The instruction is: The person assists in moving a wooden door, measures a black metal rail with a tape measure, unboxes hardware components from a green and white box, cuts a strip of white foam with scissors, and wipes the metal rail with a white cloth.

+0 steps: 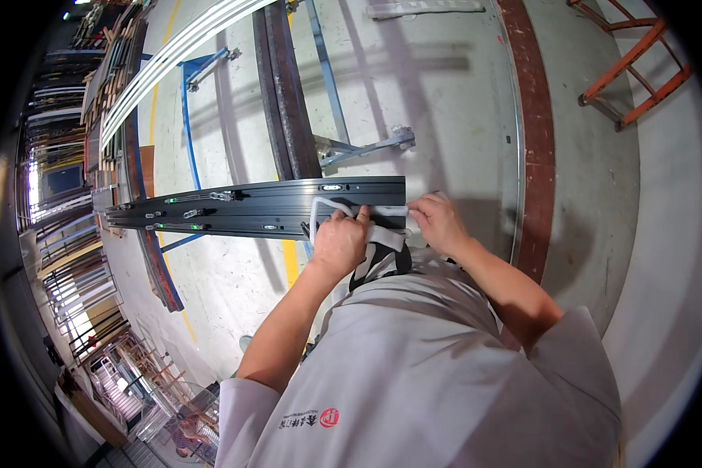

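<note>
Dark grey metal profiles (pixel 285 195) lie side by side in front of me, their near-right ends by my hands. A soft white strip (pixel 387 210) runs along them toward their right end, and part of it bends up in a loop left of my fingers. My left hand (pixel 342 242) is closed over the strip, fingertips pressing it onto a profile. Just past the profile ends, my right hand (pixel 438 222) pinches the strip's end between thumb and fingers. Small latch-like fittings (pixel 222 196) sit on the profiles farther left.
Blue metal stands (pixel 327 74) and dark beams (pixel 285 93) extend beyond the profiles. Long white bars (pixel 171 58) lie at the upper left. Racks of stacked profiles (pixel 58 101) line the far left. An orange frame (pixel 632 70) stands by the wall at right, beyond a red-brown floor strip (pixel 534 140).
</note>
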Demonstrator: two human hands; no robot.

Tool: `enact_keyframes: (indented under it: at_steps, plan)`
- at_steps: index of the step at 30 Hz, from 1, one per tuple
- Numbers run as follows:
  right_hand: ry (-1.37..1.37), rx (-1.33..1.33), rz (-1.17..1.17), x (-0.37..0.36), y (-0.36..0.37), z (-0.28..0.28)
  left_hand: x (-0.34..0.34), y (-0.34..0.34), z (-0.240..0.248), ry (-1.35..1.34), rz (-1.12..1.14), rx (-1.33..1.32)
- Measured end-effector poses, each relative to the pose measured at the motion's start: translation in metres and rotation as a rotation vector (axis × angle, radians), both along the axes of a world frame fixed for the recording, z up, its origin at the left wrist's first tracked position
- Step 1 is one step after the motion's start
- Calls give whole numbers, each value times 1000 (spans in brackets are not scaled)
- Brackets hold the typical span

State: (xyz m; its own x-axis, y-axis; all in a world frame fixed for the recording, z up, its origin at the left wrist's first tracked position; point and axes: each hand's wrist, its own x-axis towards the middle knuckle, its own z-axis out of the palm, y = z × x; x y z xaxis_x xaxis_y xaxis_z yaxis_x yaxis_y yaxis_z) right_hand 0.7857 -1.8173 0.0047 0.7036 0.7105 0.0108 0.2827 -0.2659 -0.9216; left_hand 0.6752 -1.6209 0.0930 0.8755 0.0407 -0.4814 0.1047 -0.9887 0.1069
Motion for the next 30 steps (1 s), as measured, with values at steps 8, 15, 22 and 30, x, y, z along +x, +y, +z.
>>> enact_keyframes:
  at_steps: [8, 15, 22, 30]
  plan:
    - [250, -96, -130, 8, 3, 54, 1, 6, 35, -231, 638, -490]
    - [404, 65, 195, -4, 29, 115, 13, -3, 50, -284, 1189, -1077]
    - [728, 398, 272, 13, 8, 116, 7, 1, 39, -378, 1491, -1716]
    - [663, 486, 140, 12, -2, 129, 4, -12, 39, -311, 1501, -1915]
